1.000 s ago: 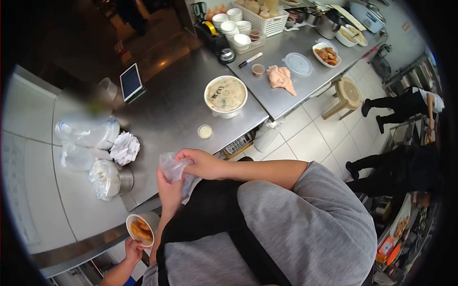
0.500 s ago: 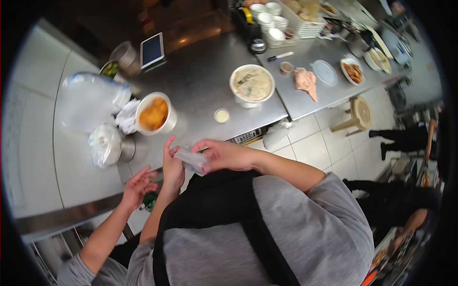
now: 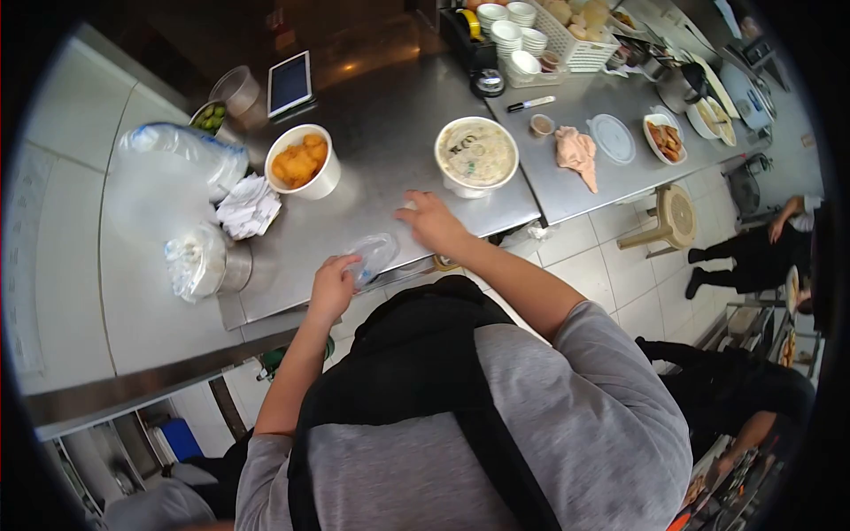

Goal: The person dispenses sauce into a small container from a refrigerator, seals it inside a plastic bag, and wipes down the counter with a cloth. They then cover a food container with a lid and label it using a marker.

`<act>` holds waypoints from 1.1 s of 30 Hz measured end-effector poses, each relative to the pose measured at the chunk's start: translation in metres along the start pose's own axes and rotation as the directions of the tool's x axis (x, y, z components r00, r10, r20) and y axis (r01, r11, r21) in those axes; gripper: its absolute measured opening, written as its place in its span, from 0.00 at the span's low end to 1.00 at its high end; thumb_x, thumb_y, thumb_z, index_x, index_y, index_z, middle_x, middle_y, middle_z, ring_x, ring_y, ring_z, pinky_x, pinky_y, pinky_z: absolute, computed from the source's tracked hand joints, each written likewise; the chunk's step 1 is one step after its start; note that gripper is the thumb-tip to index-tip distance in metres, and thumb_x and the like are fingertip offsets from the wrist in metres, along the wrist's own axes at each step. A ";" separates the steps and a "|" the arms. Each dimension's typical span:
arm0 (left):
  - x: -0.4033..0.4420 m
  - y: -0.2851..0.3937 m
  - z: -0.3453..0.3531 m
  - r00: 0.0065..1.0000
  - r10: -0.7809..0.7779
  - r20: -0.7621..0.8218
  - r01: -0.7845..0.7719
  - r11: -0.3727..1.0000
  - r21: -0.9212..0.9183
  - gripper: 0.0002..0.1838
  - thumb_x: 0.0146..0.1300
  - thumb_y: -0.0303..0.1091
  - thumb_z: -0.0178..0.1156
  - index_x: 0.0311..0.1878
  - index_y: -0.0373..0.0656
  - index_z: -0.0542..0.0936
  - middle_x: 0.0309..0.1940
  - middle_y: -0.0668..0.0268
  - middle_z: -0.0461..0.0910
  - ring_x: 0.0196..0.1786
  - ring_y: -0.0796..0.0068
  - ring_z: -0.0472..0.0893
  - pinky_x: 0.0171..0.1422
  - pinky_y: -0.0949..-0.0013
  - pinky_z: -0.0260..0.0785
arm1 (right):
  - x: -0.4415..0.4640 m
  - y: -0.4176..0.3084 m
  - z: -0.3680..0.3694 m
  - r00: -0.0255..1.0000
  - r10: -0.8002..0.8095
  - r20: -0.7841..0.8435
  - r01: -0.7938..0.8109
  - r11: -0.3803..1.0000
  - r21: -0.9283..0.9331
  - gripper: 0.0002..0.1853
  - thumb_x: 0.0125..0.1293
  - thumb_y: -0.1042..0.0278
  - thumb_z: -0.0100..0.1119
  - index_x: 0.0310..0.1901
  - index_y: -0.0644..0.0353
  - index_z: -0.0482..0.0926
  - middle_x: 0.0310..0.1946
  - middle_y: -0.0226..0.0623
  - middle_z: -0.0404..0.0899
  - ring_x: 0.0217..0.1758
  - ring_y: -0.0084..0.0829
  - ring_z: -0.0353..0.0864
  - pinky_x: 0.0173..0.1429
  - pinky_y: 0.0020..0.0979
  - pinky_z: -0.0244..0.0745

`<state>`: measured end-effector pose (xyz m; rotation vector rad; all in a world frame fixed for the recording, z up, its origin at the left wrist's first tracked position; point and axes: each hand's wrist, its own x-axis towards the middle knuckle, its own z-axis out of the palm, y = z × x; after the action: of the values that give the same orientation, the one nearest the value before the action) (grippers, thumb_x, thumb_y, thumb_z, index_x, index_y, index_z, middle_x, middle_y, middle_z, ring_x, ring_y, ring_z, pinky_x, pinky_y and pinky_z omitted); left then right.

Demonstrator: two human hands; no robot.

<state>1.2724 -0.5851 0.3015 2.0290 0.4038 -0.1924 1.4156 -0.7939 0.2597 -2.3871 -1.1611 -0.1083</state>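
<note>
A clear plastic bag (image 3: pixel 375 255) hangs from the fingers of my left hand (image 3: pixel 333 290), low over the counter's front edge. My right hand (image 3: pixel 434 223) is at the counter with thumb and fingers around a small sauce cup, which is mostly hidden under them. Just beyond that hand stands a large white tub (image 3: pixel 476 157) with a translucent lid that has dark writing on it. To the left, a white paper bucket (image 3: pixel 317 180) holds golden fried pieces.
Crumpled white paper (image 3: pixel 250 207), wrapped plastic bags (image 3: pixel 181 173) and a tablet (image 3: pixel 290 84) are on the left. A marker (image 3: pixel 531 104), a pink cloth (image 3: pixel 576 157), a clear lid (image 3: pixel 611 139) and a food tray (image 3: pixel 665 140) lie right. A stool (image 3: pixel 670 217) and other people stand behind.
My hands have moved apart: the left keeps the bag, the right has reached forward to the sauce cup. The fried-food bucket sits farther back. A co-worker's hand at left has withdrawn.
</note>
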 end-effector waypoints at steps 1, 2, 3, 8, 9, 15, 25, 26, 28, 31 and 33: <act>0.007 0.006 0.009 1.000 0.014 0.017 -0.014 1.000 0.003 0.15 0.54 0.19 0.50 0.44 0.39 0.81 0.48 0.50 0.74 0.44 0.57 0.80 0.42 0.62 0.74 | 0.002 -0.011 -0.007 0.997 -0.011 -0.079 0.019 0.994 0.105 0.27 0.48 0.75 0.61 0.55 0.53 0.74 0.57 0.49 0.68 0.57 0.50 0.69 0.61 0.42 0.66; 0.013 0.011 0.020 0.988 0.157 0.006 -0.156 0.976 0.154 0.16 0.53 0.21 0.52 0.46 0.38 0.79 0.47 0.49 0.75 0.45 0.54 0.79 0.45 0.61 0.73 | 0.004 -0.024 -0.018 0.987 -0.017 -0.159 0.051 0.977 0.207 0.27 0.47 0.77 0.60 0.54 0.55 0.73 0.56 0.49 0.69 0.56 0.49 0.70 0.60 0.41 0.68; 0.019 0.013 0.029 0.955 0.296 0.013 -0.286 0.910 0.299 0.17 0.53 0.22 0.53 0.48 0.37 0.78 0.46 0.48 0.75 0.46 0.51 0.78 0.48 0.60 0.72 | 0.004 -0.034 -0.026 0.986 -0.006 -0.165 0.039 0.979 0.200 0.27 0.47 0.77 0.60 0.54 0.55 0.73 0.56 0.49 0.69 0.56 0.49 0.70 0.60 0.41 0.68; 0.037 0.038 0.048 0.983 0.179 0.049 -0.185 0.949 0.253 0.17 0.52 0.27 0.59 0.47 0.35 0.76 0.49 0.51 0.74 0.52 0.50 0.75 0.56 0.62 0.67 | -0.019 -0.044 -0.046 0.975 -0.133 -0.177 0.183 0.936 0.302 0.23 0.48 0.76 0.62 0.47 0.63 0.67 0.56 0.48 0.70 0.52 0.47 0.73 0.58 0.42 0.69; 0.036 0.041 0.048 0.972 0.221 0.075 -0.234 0.920 0.315 0.18 0.53 0.27 0.58 0.48 0.35 0.75 0.49 0.52 0.74 0.53 0.52 0.75 0.56 0.63 0.67 | -0.018 -0.046 -0.056 0.975 -0.133 -0.178 0.183 0.936 0.301 0.23 0.48 0.76 0.62 0.47 0.63 0.67 0.56 0.48 0.70 0.52 0.47 0.73 0.58 0.42 0.69; 0.045 0.034 0.048 0.935 0.280 0.219 -0.306 0.947 0.097 0.28 0.55 0.25 0.58 0.61 0.32 0.65 0.56 0.52 0.69 0.59 0.57 0.72 0.58 0.61 0.68 | -0.025 -0.039 -0.059 0.984 0.117 0.134 -0.177 0.720 0.671 0.20 0.49 0.73 0.63 0.44 0.61 0.68 0.52 0.48 0.71 0.52 0.48 0.73 0.57 0.39 0.70; 0.034 0.068 0.063 0.957 -0.106 0.269 0.196 0.923 -0.332 0.31 0.59 0.19 0.49 0.68 0.36 0.58 0.62 0.57 0.64 0.56 0.64 0.75 0.49 0.69 0.77 | -0.039 0.067 -0.152 0.883 0.059 -0.465 0.160 0.895 0.416 0.21 0.44 0.77 0.63 0.43 0.61 0.69 0.50 0.47 0.72 0.53 0.48 0.73 0.56 0.38 0.69; 0.034 0.067 0.063 0.958 -0.108 0.264 0.197 0.920 -0.340 0.31 0.59 0.19 0.49 0.68 0.36 0.58 0.62 0.57 0.64 0.56 0.64 0.75 0.49 0.69 0.77 | -0.035 0.097 -0.166 0.875 0.119 -0.469 0.056 0.938 0.343 0.21 0.45 0.78 0.63 0.42 0.61 0.69 0.48 0.46 0.73 0.51 0.48 0.73 0.56 0.38 0.69; 0.031 0.061 0.061 0.962 -0.129 0.241 0.218 0.894 -0.391 0.32 0.59 0.19 0.49 0.69 0.41 0.59 0.64 0.59 0.62 0.53 0.69 0.76 0.49 0.69 0.76 | -0.027 0.166 -0.183 0.898 0.183 -0.400 -0.117 0.976 0.184 0.20 0.45 0.78 0.63 0.42 0.60 0.68 0.45 0.46 0.73 0.49 0.47 0.73 0.53 0.39 0.69; 0.026 0.058 0.066 0.983 -0.105 0.152 0.152 0.926 -0.346 0.32 0.59 0.20 0.49 0.69 0.43 0.60 0.62 0.60 0.64 0.53 0.69 0.76 0.48 0.67 0.77 | -0.020 0.238 -0.152 0.940 0.271 -0.207 -0.278 0.961 -0.006 0.21 0.47 0.76 0.63 0.43 0.59 0.68 0.43 0.46 0.72 0.48 0.47 0.73 0.51 0.41 0.69; 0.028 0.047 0.069 0.995 -0.031 0.099 0.062 0.942 -0.328 0.31 0.59 0.21 0.48 0.69 0.44 0.60 0.62 0.60 0.65 0.53 0.68 0.75 0.48 0.67 0.76 | -0.020 0.257 -0.132 0.934 0.238 -0.267 -0.228 0.971 0.067 0.20 0.49 0.73 0.64 0.44 0.59 0.68 0.44 0.47 0.72 0.48 0.49 0.72 0.51 0.42 0.69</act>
<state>1.3181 -0.6603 0.2988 1.6736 0.3978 -0.2309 1.6160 -1.0033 0.2716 -2.3669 -0.7410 -0.3249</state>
